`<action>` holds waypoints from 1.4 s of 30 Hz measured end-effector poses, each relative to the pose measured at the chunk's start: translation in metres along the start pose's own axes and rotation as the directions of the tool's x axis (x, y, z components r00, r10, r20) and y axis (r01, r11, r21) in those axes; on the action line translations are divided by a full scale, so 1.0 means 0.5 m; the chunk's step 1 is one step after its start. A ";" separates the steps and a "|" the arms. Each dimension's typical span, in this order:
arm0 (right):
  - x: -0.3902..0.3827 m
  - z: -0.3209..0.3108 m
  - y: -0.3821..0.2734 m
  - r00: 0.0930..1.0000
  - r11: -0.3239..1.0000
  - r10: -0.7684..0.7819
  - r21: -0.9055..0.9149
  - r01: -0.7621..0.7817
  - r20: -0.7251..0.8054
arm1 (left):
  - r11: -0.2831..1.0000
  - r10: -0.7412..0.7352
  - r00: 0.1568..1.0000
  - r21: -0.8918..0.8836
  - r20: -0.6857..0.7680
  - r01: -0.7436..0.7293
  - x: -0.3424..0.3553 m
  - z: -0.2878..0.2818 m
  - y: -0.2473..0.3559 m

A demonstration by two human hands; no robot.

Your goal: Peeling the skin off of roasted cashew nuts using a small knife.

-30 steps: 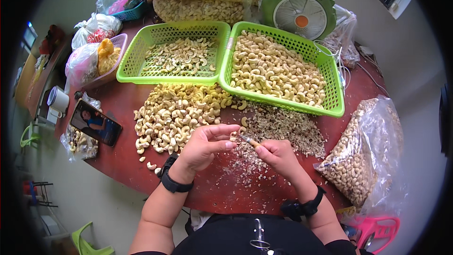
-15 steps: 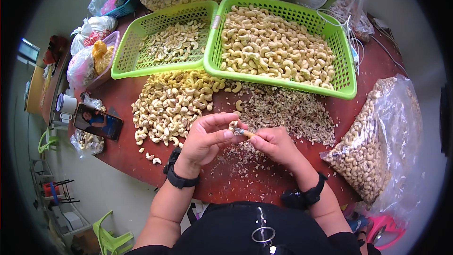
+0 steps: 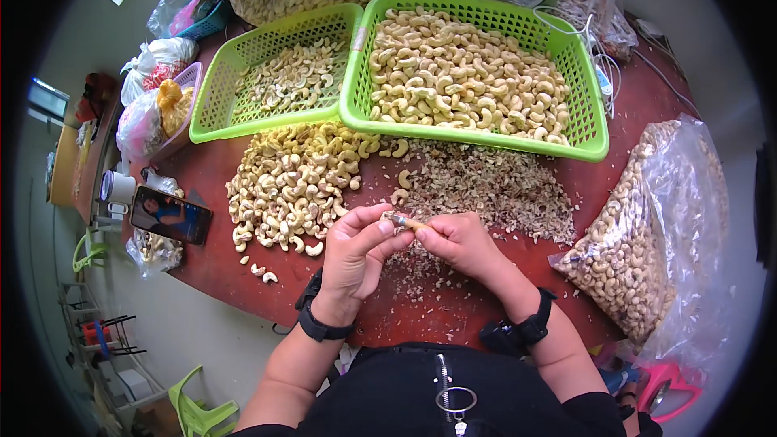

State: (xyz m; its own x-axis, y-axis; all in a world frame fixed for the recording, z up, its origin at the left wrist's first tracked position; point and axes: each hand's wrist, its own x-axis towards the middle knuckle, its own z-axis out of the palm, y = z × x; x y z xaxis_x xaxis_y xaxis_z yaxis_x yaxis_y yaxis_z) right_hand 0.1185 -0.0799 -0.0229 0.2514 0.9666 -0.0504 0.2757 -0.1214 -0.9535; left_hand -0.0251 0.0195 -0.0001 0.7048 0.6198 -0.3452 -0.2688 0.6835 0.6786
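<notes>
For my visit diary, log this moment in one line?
left hand: pinching nut; right hand: gripping small knife; blade: at nut

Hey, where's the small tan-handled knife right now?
In the head view, the knife is near the middle, in the right hand, its tip at the left hand, below the heap of flaky scraps.

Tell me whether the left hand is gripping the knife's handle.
No: the right hand grips the handle, with the blade pointing toward the left hand.
</notes>
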 end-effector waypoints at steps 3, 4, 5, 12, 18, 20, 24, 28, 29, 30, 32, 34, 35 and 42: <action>-0.001 -0.001 0.005 1.000 1.000 0.011 0.021 -0.010 -0.015 | 0.999 0.002 1.000 -0.045 -0.016 -0.003 0.000 0.002 -0.010; -0.002 -0.003 0.003 1.000 1.000 0.011 0.029 -0.011 -0.010 | 0.999 -0.005 1.000 -0.053 -0.013 0.005 0.000 0.003 -0.011; -0.003 -0.006 -0.001 1.000 0.999 0.012 0.037 -0.012 -0.005 | 0.998 -0.013 1.000 -0.061 -0.010 0.012 0.001 0.004 -0.012; -0.004 -0.018 0.005 0.999 0.998 -0.037 0.059 0.035 0.035 | 1.000 -0.026 0.997 0.008 0.072 0.026 0.011 0.005 -0.005; -0.004 -0.018 0.012 0.999 0.998 -0.047 0.038 0.046 0.003 | 0.999 0.044 0.999 -0.027 0.010 -0.044 0.005 0.015 -0.025; -0.004 -0.016 0.015 0.998 0.998 -0.061 0.020 0.061 -0.004 | 0.995 0.093 0.996 -0.021 -0.015 -0.094 -0.001 0.019 -0.032; -0.003 -0.016 0.018 0.997 0.997 -0.077 0.012 0.077 -0.016 | 0.993 0.115 0.993 0.008 -0.037 -0.115 -0.005 0.023 -0.034; -0.005 -0.025 0.012 0.999 0.999 -0.011 0.043 0.009 0.036 | 0.996 0.064 0.998 -0.055 -0.008 -0.064 -0.004 0.018 -0.033; -0.004 -0.024 0.015 0.999 0.999 -0.007 0.051 0.005 0.041 | 0.996 0.050 0.999 -0.072 0.005 -0.049 -0.003 0.015 -0.032; -0.004 -0.023 0.018 0.999 0.998 -0.003 0.058 0.000 0.047 | 0.996 0.036 0.999 -0.088 0.019 -0.034 -0.002 0.013 -0.031; -0.004 -0.023 0.021 0.999 0.998 -0.032 0.062 0.029 0.042 | 0.995 0.018 0.999 -0.096 0.034 -0.014 -0.001 0.009 -0.030; -0.005 -0.026 0.020 0.998 0.998 -0.013 0.058 0.010 0.054 | 0.995 0.011 0.999 -0.095 0.034 -0.008 0.001 0.008 -0.032; -0.006 -0.027 0.020 0.998 0.999 -0.013 0.053 0.010 0.064 | 0.996 0.018 0.999 -0.084 0.032 -0.016 -0.001 0.013 -0.031; -0.007 -0.030 0.018 0.997 0.999 -0.018 0.044 0.015 0.073 | 0.993 0.118 0.993 0.007 0.029 -0.119 -0.009 0.016 -0.040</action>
State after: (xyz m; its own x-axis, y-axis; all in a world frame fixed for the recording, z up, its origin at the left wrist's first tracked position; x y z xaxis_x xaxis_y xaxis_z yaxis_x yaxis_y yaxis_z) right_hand 0.1340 -0.0877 -0.0269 0.1780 0.9825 -0.0549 0.2381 -0.0972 -0.9664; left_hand -0.0173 -0.0001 -0.0071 0.6868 0.6849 -0.2435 -0.3459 0.6026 0.7192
